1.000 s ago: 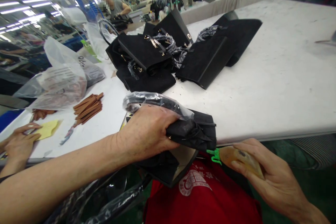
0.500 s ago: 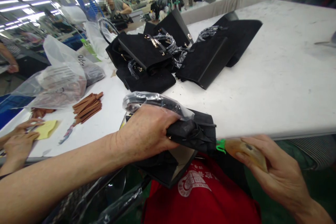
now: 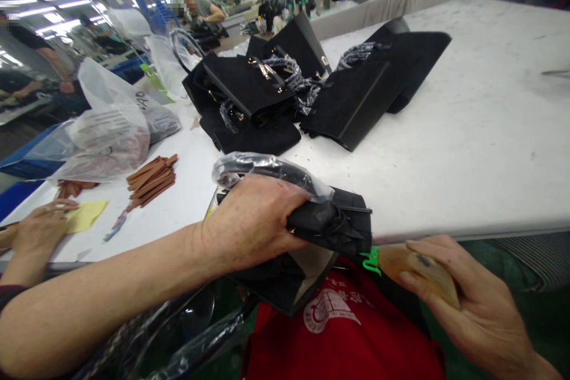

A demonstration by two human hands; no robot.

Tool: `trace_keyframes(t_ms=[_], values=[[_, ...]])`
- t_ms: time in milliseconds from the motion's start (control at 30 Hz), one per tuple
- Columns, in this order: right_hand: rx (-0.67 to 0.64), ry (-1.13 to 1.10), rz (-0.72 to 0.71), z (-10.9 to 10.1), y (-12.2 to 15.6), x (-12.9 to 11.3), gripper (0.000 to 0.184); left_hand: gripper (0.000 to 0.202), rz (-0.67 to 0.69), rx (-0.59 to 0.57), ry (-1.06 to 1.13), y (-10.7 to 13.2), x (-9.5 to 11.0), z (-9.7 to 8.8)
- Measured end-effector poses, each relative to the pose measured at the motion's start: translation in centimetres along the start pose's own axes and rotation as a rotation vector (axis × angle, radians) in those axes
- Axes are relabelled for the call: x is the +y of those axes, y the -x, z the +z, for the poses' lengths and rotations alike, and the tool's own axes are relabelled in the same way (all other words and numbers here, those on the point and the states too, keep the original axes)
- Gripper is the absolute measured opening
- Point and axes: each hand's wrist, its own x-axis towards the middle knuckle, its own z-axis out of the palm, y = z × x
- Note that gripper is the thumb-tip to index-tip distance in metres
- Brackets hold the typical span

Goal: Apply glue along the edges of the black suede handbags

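My left hand [image 3: 258, 219] is closed around the top of a black handbag [image 3: 351, 219], close to its plastic-wrapped handle [image 3: 276, 172]. The bag hangs over the table's front edge, its pale lining partly showing below. In my right hand [image 3: 472, 291] is a tool with a rounded, amber-brown handle [image 3: 418, 267], gripped from the outer side. A bright green band [image 3: 371, 260] is tied round the handle's inner end, right beside the bag's edge. The working tip of the tool is hidden at the bag.
Several black handbags [image 3: 253, 86] lie piled on the white table [image 3: 481, 130]. Brown strips [image 3: 152, 181] and plastic bags [image 3: 111, 136] are at the left. Another person's hand [image 3: 42, 225] is beside a yellow paper [image 3: 88, 215]. A red apron [image 3: 338, 332] covers my lap.
Both hands keep their grips, and the bag and tool stay almost in place. The view shifts slightly. The co-worker's hands at the left have changed position by the yellow paper.
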Motion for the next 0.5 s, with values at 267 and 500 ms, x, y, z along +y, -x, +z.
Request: trace_keyframes(t_ms=[267, 500], values=[[-0.031, -0.042, -0.001, -0.4, 0.5, -1.7, 0.018, 0.013, -0.010, 0.061, -0.053, 0.4, 0.2, -0.1], [-0.066, -0.050, 0.000, -0.4, 0.6, -2.0, 0.019, 0.012, -0.007, 0.069, -0.031, 0.9, 0.4, 0.3]])
